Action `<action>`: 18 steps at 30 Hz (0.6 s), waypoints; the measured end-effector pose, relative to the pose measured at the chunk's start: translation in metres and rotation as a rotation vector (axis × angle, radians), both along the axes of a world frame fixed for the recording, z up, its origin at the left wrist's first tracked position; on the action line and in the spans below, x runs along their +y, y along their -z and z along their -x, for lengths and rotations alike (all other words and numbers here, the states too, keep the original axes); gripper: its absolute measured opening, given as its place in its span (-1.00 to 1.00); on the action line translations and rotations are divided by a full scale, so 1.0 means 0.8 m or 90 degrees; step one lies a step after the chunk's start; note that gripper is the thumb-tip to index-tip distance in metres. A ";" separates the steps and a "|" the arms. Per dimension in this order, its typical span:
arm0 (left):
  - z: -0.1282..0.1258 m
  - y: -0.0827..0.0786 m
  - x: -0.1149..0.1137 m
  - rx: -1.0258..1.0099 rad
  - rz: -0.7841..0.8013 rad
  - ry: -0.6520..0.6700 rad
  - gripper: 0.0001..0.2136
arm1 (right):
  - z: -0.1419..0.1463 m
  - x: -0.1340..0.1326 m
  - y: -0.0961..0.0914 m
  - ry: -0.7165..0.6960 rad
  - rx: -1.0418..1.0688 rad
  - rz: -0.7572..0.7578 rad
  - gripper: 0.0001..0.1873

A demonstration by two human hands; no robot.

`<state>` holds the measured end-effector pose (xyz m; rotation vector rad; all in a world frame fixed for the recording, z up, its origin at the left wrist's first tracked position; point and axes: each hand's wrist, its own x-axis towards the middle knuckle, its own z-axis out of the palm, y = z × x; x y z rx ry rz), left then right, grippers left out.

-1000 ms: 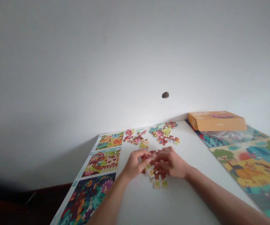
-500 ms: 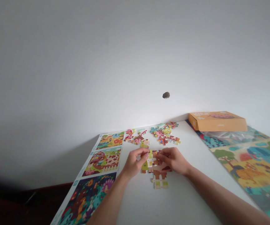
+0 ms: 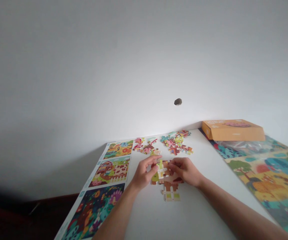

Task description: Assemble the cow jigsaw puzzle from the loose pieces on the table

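Jigsaw pieces (image 3: 170,191), brown and cream, interlocked on a white table (image 3: 199,206); left hand (image 3: 143,174) and right hand (image 3: 185,170) close together, fingertips pressing the pieces.

Okay so the half-built jigsaw puzzle (image 3: 168,186) is showing chunky brown-and-white cow patches, with some lime green and a cream strip along the bottom. The loose puzzle pieces (image 3: 175,141) are mixing red, pink, teal and yellow. The printed sheet (image 3: 110,171) is going from a bright yellow-orange scene to a red barn and brown spots, then dark teal with a pink flower. The orange box (image 3: 232,130) is sporting a pink blob, the big picture mat (image 3: 266,176) is swirling teal, yellow and green, and the table (image 3: 149,213) is staying plain white.
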<state>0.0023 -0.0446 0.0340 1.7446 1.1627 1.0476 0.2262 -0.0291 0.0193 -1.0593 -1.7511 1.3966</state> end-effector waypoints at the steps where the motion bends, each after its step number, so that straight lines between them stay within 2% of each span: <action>1: -0.001 -0.001 -0.001 0.005 -0.001 0.005 -0.63 | 0.000 0.000 0.000 0.009 0.000 -0.005 -0.57; 5: -0.004 -0.004 -0.003 0.011 -0.004 0.032 -0.72 | 0.001 0.001 -0.002 0.046 -0.018 -0.060 -0.59; 7: -0.006 -0.004 -0.003 0.005 0.005 0.046 -0.76 | 0.001 0.002 -0.003 0.055 -0.019 -0.056 -0.58; 10: -0.006 -0.004 -0.002 0.002 0.028 0.043 -0.81 | 0.000 0.002 -0.003 0.036 -0.015 -0.040 -0.56; 14: -0.006 -0.006 -0.002 0.010 0.029 0.023 -0.82 | 0.001 0.000 -0.005 0.008 -0.045 -0.074 -0.60; 18: -0.007 -0.013 -0.005 0.022 0.043 0.059 -0.83 | 0.006 -0.004 -0.007 -0.040 -0.076 -0.119 -0.64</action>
